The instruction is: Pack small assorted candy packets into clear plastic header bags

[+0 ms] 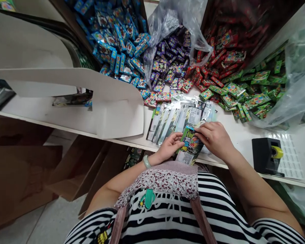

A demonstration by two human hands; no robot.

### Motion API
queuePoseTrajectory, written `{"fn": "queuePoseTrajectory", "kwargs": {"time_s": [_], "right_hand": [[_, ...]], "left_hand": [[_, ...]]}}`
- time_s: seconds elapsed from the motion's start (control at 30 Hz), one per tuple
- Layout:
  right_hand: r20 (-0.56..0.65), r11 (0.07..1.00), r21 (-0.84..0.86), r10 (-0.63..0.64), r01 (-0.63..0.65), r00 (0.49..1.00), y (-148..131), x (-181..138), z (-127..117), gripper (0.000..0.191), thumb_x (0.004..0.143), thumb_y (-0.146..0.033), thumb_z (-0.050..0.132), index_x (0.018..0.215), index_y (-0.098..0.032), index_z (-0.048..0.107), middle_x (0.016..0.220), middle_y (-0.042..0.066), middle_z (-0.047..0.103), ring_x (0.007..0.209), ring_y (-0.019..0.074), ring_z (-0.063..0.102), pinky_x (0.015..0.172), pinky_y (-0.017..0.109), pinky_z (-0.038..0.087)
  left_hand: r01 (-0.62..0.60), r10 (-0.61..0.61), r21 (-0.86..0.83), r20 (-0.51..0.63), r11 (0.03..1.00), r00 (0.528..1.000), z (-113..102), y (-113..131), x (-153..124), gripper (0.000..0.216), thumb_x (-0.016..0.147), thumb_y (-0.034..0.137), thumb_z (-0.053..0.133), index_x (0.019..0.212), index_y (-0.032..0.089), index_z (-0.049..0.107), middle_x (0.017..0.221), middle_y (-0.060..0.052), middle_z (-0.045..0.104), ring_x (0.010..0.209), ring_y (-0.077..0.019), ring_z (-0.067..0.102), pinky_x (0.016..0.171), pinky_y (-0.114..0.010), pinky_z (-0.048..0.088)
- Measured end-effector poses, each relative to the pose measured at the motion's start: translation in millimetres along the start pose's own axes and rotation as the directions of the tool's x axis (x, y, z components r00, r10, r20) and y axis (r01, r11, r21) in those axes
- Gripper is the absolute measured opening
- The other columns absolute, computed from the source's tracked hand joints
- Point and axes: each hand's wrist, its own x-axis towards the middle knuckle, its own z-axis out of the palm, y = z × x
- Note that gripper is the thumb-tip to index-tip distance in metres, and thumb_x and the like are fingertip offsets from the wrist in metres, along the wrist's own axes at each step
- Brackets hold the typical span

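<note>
Green and black, one printed packet (192,142) is held upright-to-slanting between two bare hands at the near edge of a white table (240,137); clock directions are taken from this packet, 12 pointing away from the person. A pale label (185,158) is seen on its lower part. At 9, its left edge is gripped between thumb and fingers of the left hand (169,146); a pale green bangle (146,162) is worn on that wrist. Toward 2, its upper right edge is pinched between thumb and curled fingers of the right hand (214,137).

At 11, flat packets (162,122) are laid overlapping in a row, just beside the hands. Farther off, small boxes are heaped by colour: blue boxes (120,51) at 11, purple boxes (169,62) near 12, red boxes (222,57) at 1, green boxes (255,96) toward 2. The purple heap is partly wrapped by a clear plastic bag (198,37). A curved pale board (117,117) is noted at 10. At 3, a black tape dispenser (261,156) is placed on the table, beside a sticker sheet (292,159). Brown cardboard (22,176) is seen below table height, between 8 and 9.
</note>
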Motion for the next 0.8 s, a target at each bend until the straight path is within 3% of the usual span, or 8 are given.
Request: {"fn": "queuePoseTrajectory", "kwargs": {"time_s": [0.17, 0.33, 0.43, 0.53, 0.6, 0.8], "right_hand": [[-0.021, 0.999, 0.047, -0.009, 0.010, 1.000, 0.1, -3.6, 9.5, 0.022, 0.099, -0.027, 0.051, 0.101, -0.017, 0.071, 0.091, 0.009, 0.074, 0.081, 0.0230, 0.063, 0.072, 0.038, 0.041], [-0.054, 0.996, 0.089, 0.023, -0.019, 0.998, -0.9, 1.3, 11.7, 0.022, 0.098, -0.027, 0.052, 0.109, -0.020, 0.070, 0.097, 0.010, 0.073, 0.087, 0.0255, 0.062, 0.076, 0.041, 0.045], [-0.208, 0.977, 0.190, 0.140, -0.100, 0.968, -0.8, -6.2, 14.0, 0.028, 0.095, -0.028, 0.057, 0.123, -0.026, 0.064, 0.109, 0.010, 0.069, 0.101, 0.0275, 0.062, 0.088, 0.046, 0.048], [-0.368, 0.940, 0.292, 0.283, -0.178, 0.886, -2.8, -19.0, 19.0, 0.039, 0.091, -0.030, 0.064, 0.129, -0.030, 0.058, 0.122, 0.012, 0.060, 0.115, 0.0298, 0.058, 0.095, 0.049, 0.049], [-0.357, 0.922, 0.313, 0.335, -0.227, 0.872, -4.6, -24.2, 20.5, 0.036, 0.089, -0.033, 0.067, 0.124, -0.031, 0.060, 0.127, 0.012, 0.056, 0.121, 0.0318, 0.055, 0.096, 0.051, 0.050], [-0.199, 0.849, 0.464, 0.377, -0.253, 0.904, -4.1, -24.1, 17.3, 0.014, 0.088, -0.033, 0.066, 0.100, -0.027, 0.065, 0.121, 0.010, 0.056, 0.122, 0.0298, 0.055, 0.100, 0.051, 0.048]], "left_hand": [[-0.003, 0.001, 0.029, 0.060, 1.000, 0.998, -1.9, 1.4, -2.5, 0.053, 0.081, 0.043, 0.077, 0.124, 0.021, 0.056, 0.115, -0.009, 0.064, 0.103, -0.0176, 0.064, 0.093, -0.032, 0.052], [-0.154, 0.150, 0.138, 0.040, 0.978, 0.988, 2.4, 24.5, 6.1, 0.065, 0.089, 0.038, 0.069, 0.145, 0.028, 0.038, 0.113, -0.007, 0.061, 0.097, -0.0152, 0.064, 0.089, -0.030, 0.053], [-0.211, 0.209, 0.170, 0.029, 0.963, 0.977, 3.8, 35.7, 12.1, 0.059, 0.089, 0.036, 0.068, 0.142, 0.029, 0.042, 0.112, -0.005, 0.062, 0.096, -0.0156, 0.065, 0.086, -0.030, 0.055], [-0.220, 0.218, 0.158, 0.032, 0.963, 0.975, 3.2, 40.0, 13.8, 0.057, 0.088, 0.033, 0.068, 0.139, 0.032, 0.043, 0.114, -0.004, 0.062, 0.094, -0.0142, 0.065, 0.084, -0.028, 0.056], [-0.211, 0.207, 0.164, 0.038, 0.964, 0.978, 2.7, 40.2, 13.2, 0.058, 0.088, 0.033, 0.069, 0.139, 0.032, 0.043, 0.116, -0.005, 0.063, 0.094, -0.0144, 0.066, 0.084, -0.029, 0.056], [-0.209, 0.202, 0.190, 0.056, 0.959, 0.978, 3.4, 33.2, 9.6, 0.056, 0.087, 0.033, 0.072, 0.136, 0.032, 0.048, 0.117, -0.004, 0.065, 0.096, -0.0146, 0.067, 0.084, -0.027, 0.057]]}}
